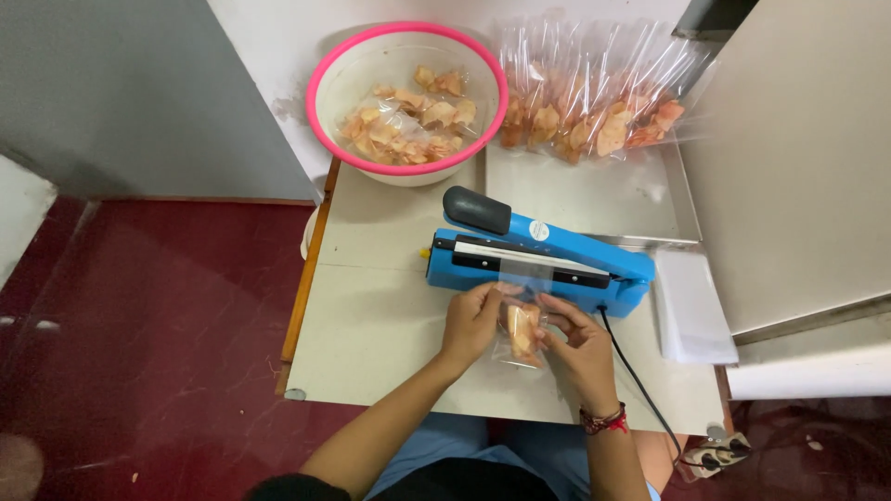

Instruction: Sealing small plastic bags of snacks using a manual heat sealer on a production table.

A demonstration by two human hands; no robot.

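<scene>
A small clear plastic bag of orange chips (522, 332) is held between both hands, its open top lying across the sealing bar of a blue heat sealer (538, 262). My left hand (471, 320) grips the bag's left side. My right hand (577, 339) grips its right side. The sealer's black-handled arm (477, 210) is raised.
A pink-rimmed white bowl (406, 165) with bagged chips sits at the table's far left. Several filled clear bags (589, 116) lean at the back right on a metal tray (594, 199). A stack of flat empty bags (691, 306) lies right of the sealer. A black cord (640, 385) runs to a power strip.
</scene>
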